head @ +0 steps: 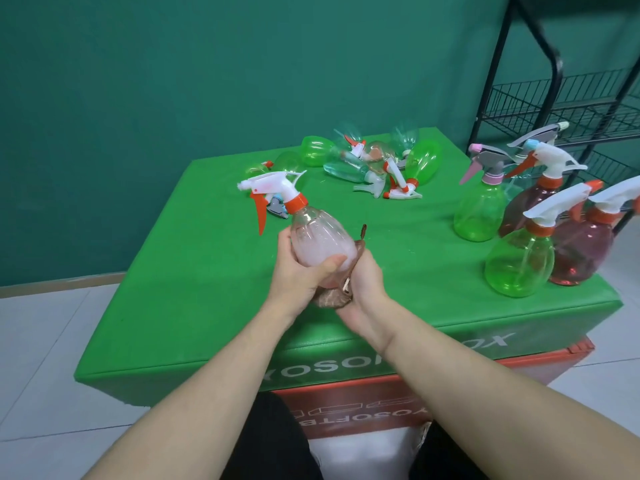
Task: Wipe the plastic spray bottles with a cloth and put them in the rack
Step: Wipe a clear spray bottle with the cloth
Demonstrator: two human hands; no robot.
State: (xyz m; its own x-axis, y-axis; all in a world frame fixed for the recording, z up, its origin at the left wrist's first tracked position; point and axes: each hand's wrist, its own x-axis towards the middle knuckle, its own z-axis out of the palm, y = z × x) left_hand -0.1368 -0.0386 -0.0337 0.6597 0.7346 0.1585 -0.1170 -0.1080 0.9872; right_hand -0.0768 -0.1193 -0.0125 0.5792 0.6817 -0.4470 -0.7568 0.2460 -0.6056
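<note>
A clear pinkish spray bottle [317, 237] with a white head and orange trigger is tilted to the upper left above the green box top [207, 289]. My left hand [301, 268] grips its lower body. My right hand [363, 285] holds a brown cloth [330, 297] pressed against the bottle's base. Several upright bottles, green [479, 209] and reddish [581, 254], stand at the right edge. A pile of lying bottles [374, 161] sits at the back. The black wire rack [585, 109] stands at the far right.
The green box rests on an orange-red box [363, 410] on a pale tiled floor [41, 358]. A green wall [173, 81] is behind. My dark-clothed legs show at the bottom.
</note>
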